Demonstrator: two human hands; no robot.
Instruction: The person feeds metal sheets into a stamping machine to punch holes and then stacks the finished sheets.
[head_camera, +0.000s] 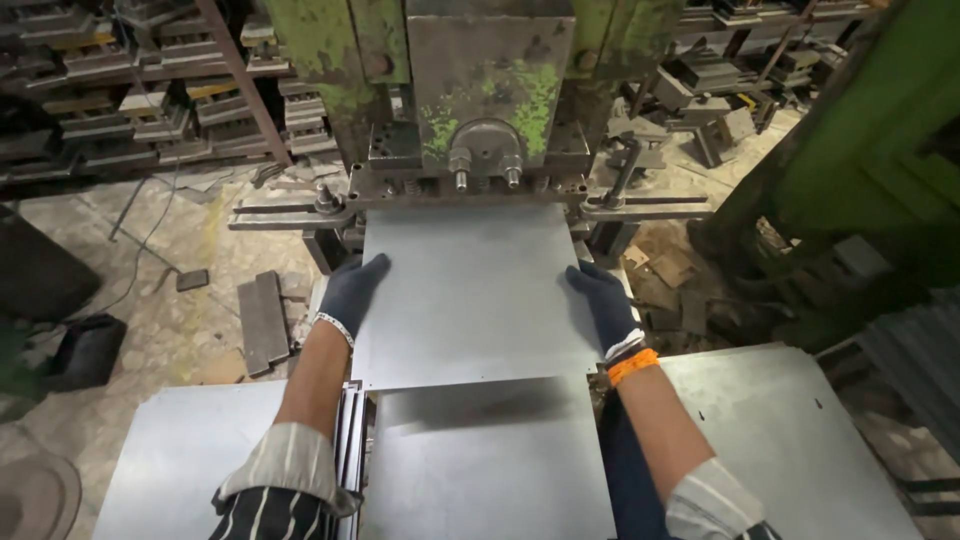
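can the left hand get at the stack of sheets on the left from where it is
Probably yes. The left hand rests on the left edge of the metal sheet in the press, and the stack of sheets on the left lies just below that forearm with nothing between them.

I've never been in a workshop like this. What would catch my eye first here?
Probably the big press at top centre, grey steel with flaking green paint. Right below it, a bare metal sheet lies flat with one edge at the machine, and the person's left hand and right hand, both in dark gloves, rest on its two side edges. An orange band on the right wrist stands out.
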